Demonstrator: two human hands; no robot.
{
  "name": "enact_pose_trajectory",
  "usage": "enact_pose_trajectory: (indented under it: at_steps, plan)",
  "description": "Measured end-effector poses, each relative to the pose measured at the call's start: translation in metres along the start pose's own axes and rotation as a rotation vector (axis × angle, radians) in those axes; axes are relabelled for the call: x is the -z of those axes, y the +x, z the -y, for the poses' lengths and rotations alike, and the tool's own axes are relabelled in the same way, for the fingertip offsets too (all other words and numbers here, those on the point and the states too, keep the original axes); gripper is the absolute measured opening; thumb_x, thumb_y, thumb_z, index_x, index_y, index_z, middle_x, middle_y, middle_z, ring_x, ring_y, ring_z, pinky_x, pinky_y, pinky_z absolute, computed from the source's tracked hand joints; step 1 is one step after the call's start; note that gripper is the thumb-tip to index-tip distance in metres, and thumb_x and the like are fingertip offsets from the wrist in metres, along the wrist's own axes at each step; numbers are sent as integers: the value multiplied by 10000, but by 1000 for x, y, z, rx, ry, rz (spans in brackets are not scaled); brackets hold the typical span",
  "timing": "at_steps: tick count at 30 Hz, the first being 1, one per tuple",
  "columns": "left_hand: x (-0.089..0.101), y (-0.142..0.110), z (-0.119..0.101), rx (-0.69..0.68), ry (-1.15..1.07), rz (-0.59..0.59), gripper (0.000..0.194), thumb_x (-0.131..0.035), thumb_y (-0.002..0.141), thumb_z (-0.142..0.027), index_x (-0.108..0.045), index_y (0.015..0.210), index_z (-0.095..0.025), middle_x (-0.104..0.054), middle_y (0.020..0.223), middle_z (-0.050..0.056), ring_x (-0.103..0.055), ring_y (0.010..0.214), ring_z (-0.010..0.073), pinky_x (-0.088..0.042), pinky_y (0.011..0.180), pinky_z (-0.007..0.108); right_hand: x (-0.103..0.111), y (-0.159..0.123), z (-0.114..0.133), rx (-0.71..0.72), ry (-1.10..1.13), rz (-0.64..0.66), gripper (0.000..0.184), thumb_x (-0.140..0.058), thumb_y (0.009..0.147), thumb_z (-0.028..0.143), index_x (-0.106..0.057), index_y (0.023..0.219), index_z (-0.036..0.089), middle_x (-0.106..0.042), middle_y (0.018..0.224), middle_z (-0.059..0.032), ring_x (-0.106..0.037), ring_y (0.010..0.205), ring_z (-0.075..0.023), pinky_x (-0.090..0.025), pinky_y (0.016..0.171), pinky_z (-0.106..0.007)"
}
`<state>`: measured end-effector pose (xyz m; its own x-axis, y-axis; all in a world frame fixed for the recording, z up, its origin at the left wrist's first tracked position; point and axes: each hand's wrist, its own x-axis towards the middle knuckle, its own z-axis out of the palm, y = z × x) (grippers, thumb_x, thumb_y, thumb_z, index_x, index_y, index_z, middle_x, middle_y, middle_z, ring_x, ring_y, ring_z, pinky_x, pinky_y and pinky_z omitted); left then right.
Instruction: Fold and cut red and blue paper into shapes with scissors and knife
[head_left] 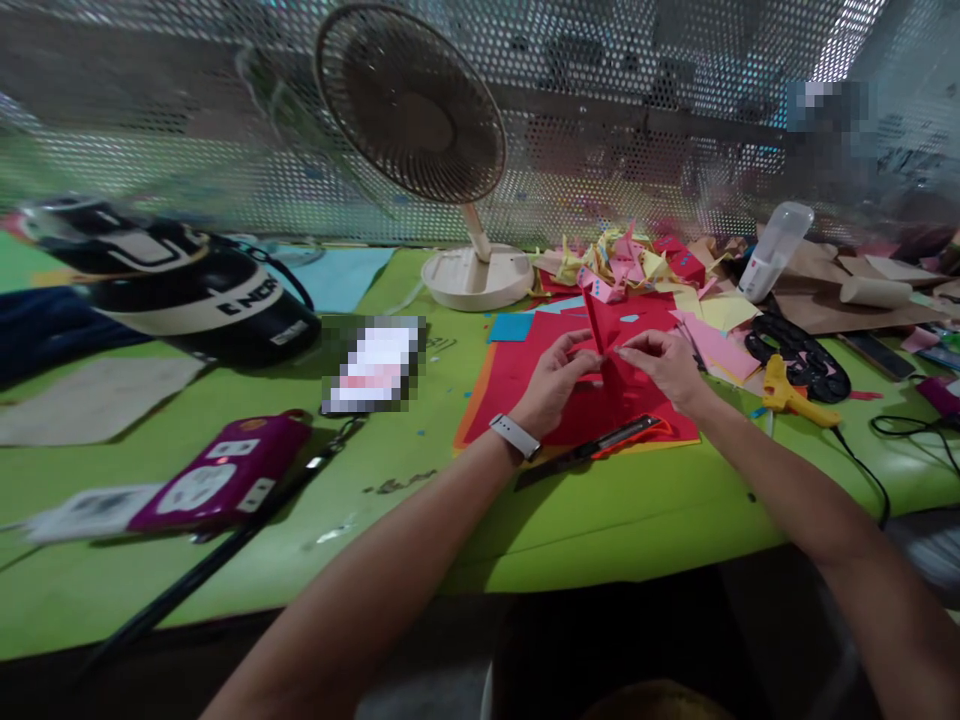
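Observation:
A folded piece of red paper (598, 318) stands upright between my two hands, above a stack of red sheets (517, 375). My left hand (559, 380) pinches it from the left, and a light-banded watch (514, 437) is on that wrist. On the other side, my right hand (664, 365) has thumb and forefinger pinched together at the paper's right edge. Red paper behind the fingertips makes the exact grip hard to see. A utility knife (611, 440) with orange trim lies across the front of the red sheets, just below my hands.
Folded paper pieces (619, 262) are heaped behind the sheets, near a fan (476, 278). To the right lie a yellow glue gun (796, 395), a black tray (799, 355) and a clear bottle (776, 250). A phone (375, 365), purple power strip (225, 475) and black flask (195, 295) occupy the left.

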<state>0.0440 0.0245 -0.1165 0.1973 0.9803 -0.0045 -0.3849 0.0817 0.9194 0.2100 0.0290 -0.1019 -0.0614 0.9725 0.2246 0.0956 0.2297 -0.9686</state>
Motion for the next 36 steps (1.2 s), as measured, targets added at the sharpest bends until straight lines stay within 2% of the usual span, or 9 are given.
enact_pose_trajectory:
  at_steps: [4,9,14,17,20,25,28,32,36]
  plan:
    - [-1,0,1,9,41,13,588,-799,594,-247,-513,1103,-180,-612,712,-55,-603,662,116,-514,584,239,-2,-4,-2,61,-92,-42,185,-703,697,355,-660,700,175,-642,659,3,-549,614,-120,-448,617,-272]
    - [-3,1,-1,-15,39,20,584,-804,581,-282,-515,1077,-171,-589,677,-68,-588,645,109,-494,558,218,0,-2,-7,122,-182,-77,192,-683,722,365,-658,713,174,-668,689,-17,-588,643,-142,-469,648,-287]
    - [-1,4,-2,-9,49,5,562,-792,593,-308,-524,1068,-169,-615,692,-50,-592,635,112,-469,531,207,6,5,-3,208,-417,83,167,-649,778,336,-670,763,171,-687,721,-28,-609,666,-150,-474,651,-282]
    - [1,6,0,-7,64,-2,565,-804,579,-313,-526,1049,-169,-632,689,-36,-596,623,114,-463,540,209,9,4,1,279,-554,121,132,-626,823,288,-685,820,170,-702,761,-41,-629,695,-157,-480,667,-283]
    - [0,6,2,-5,87,11,565,-811,570,-319,-528,1038,-177,-633,687,-34,-609,630,123,-464,549,215,12,-4,1,393,-727,91,125,-613,856,263,-704,872,179,-710,815,-62,-647,763,-178,-494,710,-300]
    - [-3,3,4,19,149,44,520,-780,600,-336,-531,1028,-178,-608,659,-49,-590,601,117,-471,555,224,17,-21,-6,675,-998,66,235,-506,938,252,-715,1017,179,-727,931,-97,-657,893,-205,-511,823,-340]
    - [-4,2,5,21,168,41,492,-761,611,-336,-530,1017,-182,-584,643,-61,-567,591,106,-466,561,220,21,-25,-9,753,-1027,66,251,-487,951,241,-714,1042,183,-736,985,-92,-663,921,-200,-519,861,-349]
    - [-7,0,5,23,180,61,487,-765,602,-347,-525,995,-187,-578,638,-61,-557,598,105,-464,580,223,25,-27,-14,785,-990,91,238,-504,940,213,-718,1041,196,-739,977,-85,-672,893,-189,-531,853,-344]
    - [-9,-4,4,28,187,77,475,-763,615,-347,-526,995,-187,-571,638,-60,-546,597,104,-455,578,219,25,-28,-18,784,-904,16,228,-516,932,222,-726,1012,188,-743,920,-86,-676,846,-185,-545,810,-327]
